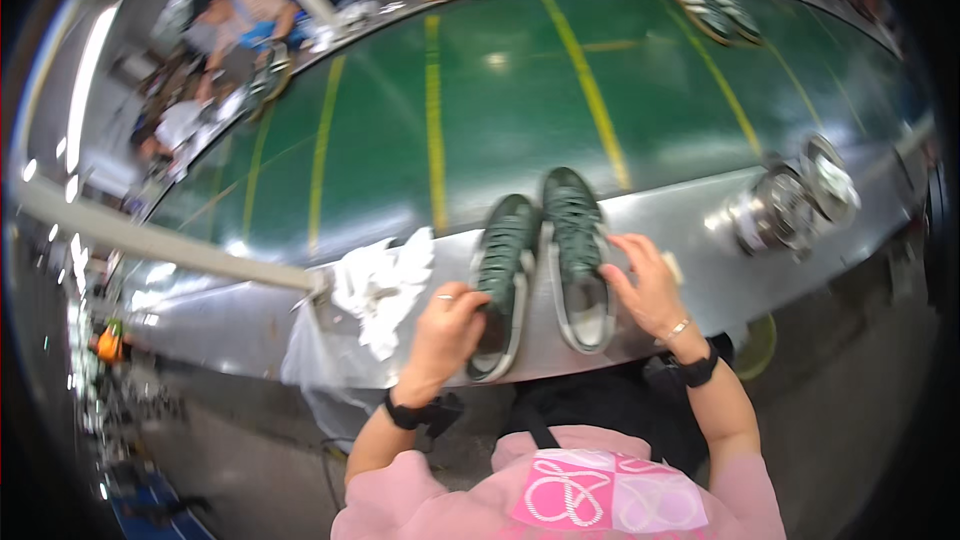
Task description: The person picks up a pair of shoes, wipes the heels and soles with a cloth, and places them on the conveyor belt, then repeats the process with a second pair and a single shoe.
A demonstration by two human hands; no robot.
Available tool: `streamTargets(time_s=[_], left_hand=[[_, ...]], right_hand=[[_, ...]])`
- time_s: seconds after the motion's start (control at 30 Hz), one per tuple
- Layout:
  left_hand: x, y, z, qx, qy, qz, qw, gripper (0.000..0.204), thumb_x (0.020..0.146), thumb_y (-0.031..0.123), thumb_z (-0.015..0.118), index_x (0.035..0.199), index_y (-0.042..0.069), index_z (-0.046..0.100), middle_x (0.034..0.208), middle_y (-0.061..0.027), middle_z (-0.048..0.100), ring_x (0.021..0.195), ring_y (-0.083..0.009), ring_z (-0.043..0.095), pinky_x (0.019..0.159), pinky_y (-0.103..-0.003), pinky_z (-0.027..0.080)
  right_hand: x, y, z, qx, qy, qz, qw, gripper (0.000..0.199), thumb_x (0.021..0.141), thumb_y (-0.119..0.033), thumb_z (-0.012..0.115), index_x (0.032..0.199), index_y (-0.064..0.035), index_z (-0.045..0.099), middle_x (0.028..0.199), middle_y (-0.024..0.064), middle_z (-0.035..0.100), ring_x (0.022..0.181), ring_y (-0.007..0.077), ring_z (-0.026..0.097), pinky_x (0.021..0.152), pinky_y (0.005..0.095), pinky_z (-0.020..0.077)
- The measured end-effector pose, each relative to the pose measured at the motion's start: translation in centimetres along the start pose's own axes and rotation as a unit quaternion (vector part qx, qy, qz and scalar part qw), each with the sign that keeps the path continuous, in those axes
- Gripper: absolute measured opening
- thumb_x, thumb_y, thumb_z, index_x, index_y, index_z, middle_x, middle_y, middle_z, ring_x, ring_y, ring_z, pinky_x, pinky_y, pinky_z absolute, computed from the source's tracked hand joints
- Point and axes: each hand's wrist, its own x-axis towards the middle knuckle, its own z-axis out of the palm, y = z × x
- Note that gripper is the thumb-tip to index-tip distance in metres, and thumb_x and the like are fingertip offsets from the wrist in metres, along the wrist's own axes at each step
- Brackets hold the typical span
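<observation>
Metal desk (690,225) fronts green belt (500,120). Left shoe (503,248), right shoe (574,232) paired toes-out, likely for reach. Left hand (445,332) narrow at former, grip unclear; right hand (650,290) wide at latter.

9 o'clock shoe (510,245): dark green, laced, pale sole edge, upright, toe just past 12 o'clock, heel at 6 by the near edge of the metal ledge (720,285). 3 o'clock shoe (574,235): same look, upright, toe between 11 and 12, heel sitting slightly farther in, light insole visible. Toes close together, heels wider apart; both toe ends overlap the green belt (500,120) in view.
</observation>
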Motion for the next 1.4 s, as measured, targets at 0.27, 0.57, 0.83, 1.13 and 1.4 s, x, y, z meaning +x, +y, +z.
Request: streamTargets(time_s=[0.27,0.57,0.83,1.13,1.4], left_hand=[[-2.4,0.6,0.9,-0.016,0.101,-0.011,0.995,0.023,0.079,0.001,0.064,0.101,0.005,0.061,0.098,-0.0123,0.06,0.089,-0.0329,0.063,0.076,-0.04,0.053],[-4.4,0.5,3.8,0.037,0.102,-0.065,0.992,0.026,0.08,0.004,0.065,0.106,0.005,0.062,0.1,-0.0112,0.058,0.098,-0.0308,0.058,0.078,-0.04,0.053],[-4.7,1.8,2.4,0.045,0.103,0.004,0.994,0.024,0.084,0.013,0.068,0.104,0.0,0.063,0.107,-0.012,0.054,0.1,-0.0299,0.054,0.081,-0.039,0.052],[-5.0,2.1,3.8,0.111,-0.014,-0.049,0.993,0.048,0.086,0.039,0.068,0.109,-0.003,0.063,0.111,-0.011,0.054,0.11,-0.028,0.047,0.083,-0.037,0.045],[-4.8,2.0,4.6,0.166,-0.028,-0.055,0.984,0.045,0.087,0.038,0.067,0.107,-0.003,0.064,0.11,-0.0124,0.056,0.111,-0.0279,0.047,0.083,-0.038,0.042]], right_hand=[[2.3,-0.9,2.3,-0.018,0.005,0.002,1.0,0.028,0.09,-0.013,0.068,0.114,0.0006,0.068,0.106,0.0129,0.062,0.095,0.0299,0.062,0.083,0.0339,0.049],[4.3,1.1,4.1,-0.069,0.024,-0.108,0.992,0.01,0.09,0.001,0.059,0.1,0.0032,0.06,0.1,0.0132,0.059,0.085,0.0291,0.06,0.076,0.0353,0.0481],[1.5,2.9,3.3,-0.005,0.012,-0.122,0.992,0.016,0.084,0.004,0.051,0.1,0.0027,0.052,0.099,0.0128,0.051,0.097,0.0269,0.052,0.093,0.0335,0.0415],[-1.7,1.3,3.2,0.015,0.0,0.015,1.0,0.039,0.096,-0.009,0.059,0.133,0.0011,0.056,0.106,0.0091,0.055,0.098,0.019,0.053,0.091,0.0307,0.0411],[-2.7,1.9,3.7,0.012,-0.004,-0.017,1.0,0.032,0.095,-0.011,0.065,0.124,0.0005,0.061,0.103,0.0075,0.058,0.086,0.0167,0.055,0.083,0.0303,0.0452]])
